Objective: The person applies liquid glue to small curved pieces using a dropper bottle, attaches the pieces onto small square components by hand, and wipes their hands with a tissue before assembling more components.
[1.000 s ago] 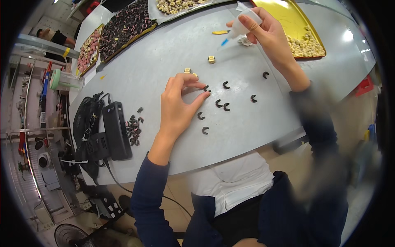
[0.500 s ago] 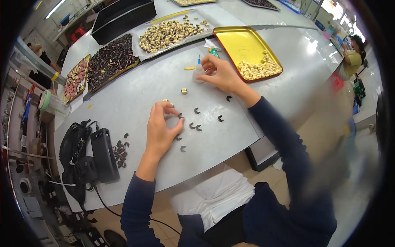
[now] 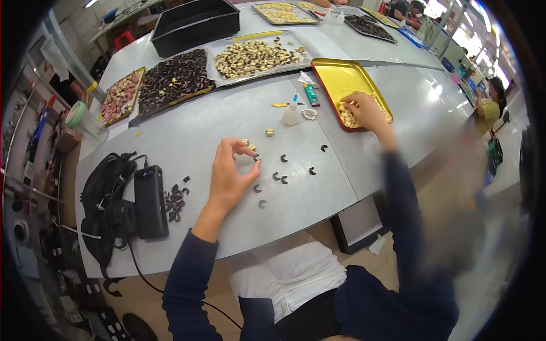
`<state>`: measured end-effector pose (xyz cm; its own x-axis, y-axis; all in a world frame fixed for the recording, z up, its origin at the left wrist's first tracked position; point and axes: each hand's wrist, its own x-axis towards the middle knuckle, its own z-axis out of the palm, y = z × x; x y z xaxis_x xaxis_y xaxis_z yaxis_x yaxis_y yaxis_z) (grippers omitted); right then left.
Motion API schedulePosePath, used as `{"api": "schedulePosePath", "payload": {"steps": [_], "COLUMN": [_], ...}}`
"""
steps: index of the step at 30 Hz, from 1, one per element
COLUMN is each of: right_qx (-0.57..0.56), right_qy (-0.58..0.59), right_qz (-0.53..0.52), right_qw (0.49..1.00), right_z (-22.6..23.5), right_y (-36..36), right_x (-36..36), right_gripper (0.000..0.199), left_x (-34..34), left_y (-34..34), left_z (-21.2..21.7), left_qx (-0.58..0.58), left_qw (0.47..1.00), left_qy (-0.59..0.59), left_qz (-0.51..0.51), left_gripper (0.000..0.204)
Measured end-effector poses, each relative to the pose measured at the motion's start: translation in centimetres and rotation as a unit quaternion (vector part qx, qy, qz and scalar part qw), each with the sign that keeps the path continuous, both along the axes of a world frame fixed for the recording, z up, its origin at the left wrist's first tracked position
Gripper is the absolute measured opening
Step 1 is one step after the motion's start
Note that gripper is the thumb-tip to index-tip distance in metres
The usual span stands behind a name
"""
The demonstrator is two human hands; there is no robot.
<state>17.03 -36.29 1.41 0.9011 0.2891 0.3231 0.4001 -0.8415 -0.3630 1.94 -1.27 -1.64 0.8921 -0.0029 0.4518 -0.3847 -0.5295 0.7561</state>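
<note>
While the left hand (image 3: 230, 176) pinched a small dark C-shaped piece (image 3: 256, 158) between thumb and forefinger above the grey table (image 3: 296, 210), the right hand (image 3: 367, 111) reached into a yellow rectangular tray with a red rim (image 3: 336, 71) at the right, its fingers bent onto a heap of small cream-coloured pieces (image 3: 347, 118). The pinched piece was slim, matt and curved like a horseshoe. More dark curved pieces (image 3: 284, 158) of the same kind lay scattered to its right and nearer the person, well apart from the tray.

Just beyond the left fingertips were small blocky cream-and-dark pieces (image 3: 269, 132). Farther off stood a translucent squeeze bottle with a blue tip (image 3: 291, 116), beside a crumpled white scrap (image 3: 309, 114) and near a green packet (image 3: 311, 95). At the left lay a black oblong device (image 3: 151, 202) with a pile of dark and pinkish bits (image 3: 176, 203) just beside it. Along the far side were a broad spread of dark pieces (image 3: 173, 79) and a deep black bin (image 3: 193, 25).

The right hand covered part of the cream heap, so whether it gripped anything could not be told. A blurred patch obscured the right sleeve (image 3: 406, 227).
</note>
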Motion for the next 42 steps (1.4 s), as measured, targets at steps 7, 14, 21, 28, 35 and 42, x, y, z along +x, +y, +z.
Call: {"api": "schedulePosePath", "payload": {"steps": [7,14,21,28,35,42], "right_qx": [0.060,0.406,0.459,0.440,0.486,0.474], "right_qy": [-0.007,0.109,0.296,0.356,0.372,0.402], "right_qz": [0.036,0.210,0.355,0.323,0.313,0.291], "right_qw": [0.998,0.883,0.759,0.759,0.726,0.727], "right_z": [0.4,2.8,2.8,0.7,-0.4,0.0], "right_y": [0.2,5.4,15.4,16.9,17.2,17.2], "right_x": [1.1,-4.2,-7.5,-7.8,-7.5,-8.2], "right_gripper": [0.010,0.016,0.014,0.015,0.018,0.020], "left_x": [0.2,0.1,-0.3,-0.2,-0.3,-0.3], "left_y": [0.6,0.8,1.3,0.7,0.6,0.3], "left_z": [0.4,1.3,1.1,1.3,1.1,0.9], "left_qx": [-0.004,-0.078,-0.102,-0.069,-0.049,-0.030], "left_qw": [1.000,0.997,0.992,0.989,0.988,0.988], "left_qy": [-0.021,-0.019,-0.064,-0.116,-0.135,-0.139], "left_qz": [0.015,0.005,0.032,0.057,0.051,0.055], "left_gripper": [0.046,0.047,0.050,0.053,0.054,0.054]}}
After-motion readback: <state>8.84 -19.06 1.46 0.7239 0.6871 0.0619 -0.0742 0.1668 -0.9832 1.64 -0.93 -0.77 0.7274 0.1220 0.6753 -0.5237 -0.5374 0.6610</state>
